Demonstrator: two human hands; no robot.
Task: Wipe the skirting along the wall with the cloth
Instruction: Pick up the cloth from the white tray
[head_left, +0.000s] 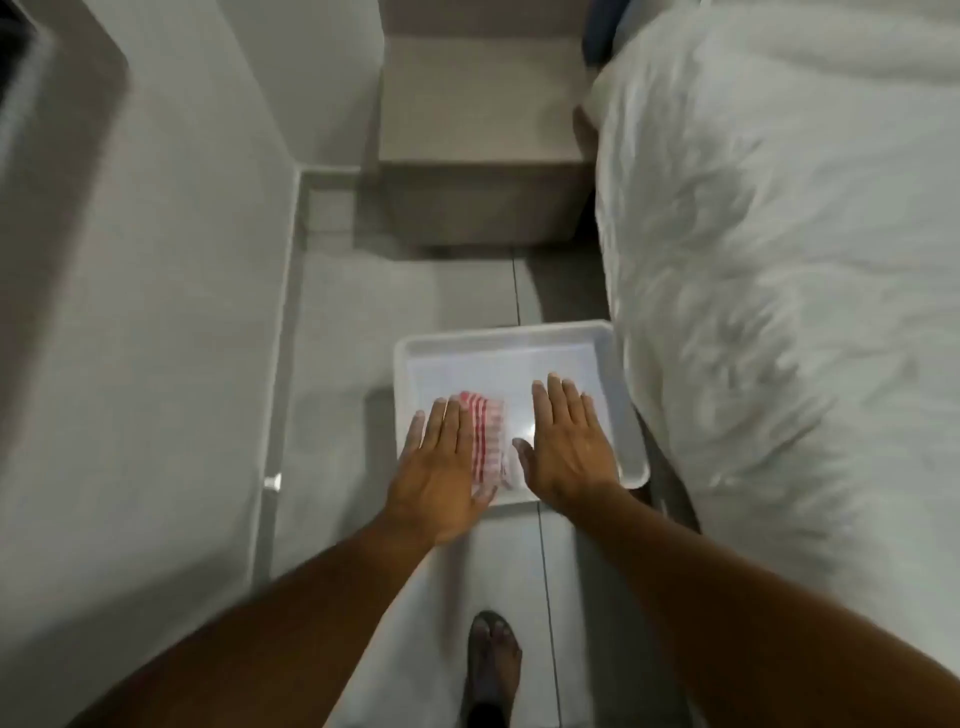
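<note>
Both your hands reach down at mid-frame, fingers spread flat and gripping nothing: the left hand (441, 467) hovers over the cloth (488, 447), and whether it touches I cannot tell; the right hand (566, 441) is beside it, over the tray (613, 343). That red-striped cloth lies folded in the tray's near left part, on the floor. Below, at the bottom edge, your foot (493, 654) shows. Left of the tray, the skirting (283, 332) runs up the frame along the wall (156, 312) toward a cabinet (483, 156) at top centre. Bedding (779, 260) fills the right. Nothing appears wiped yet; picking up the cloth comes first, then the whole skirting.
</note>
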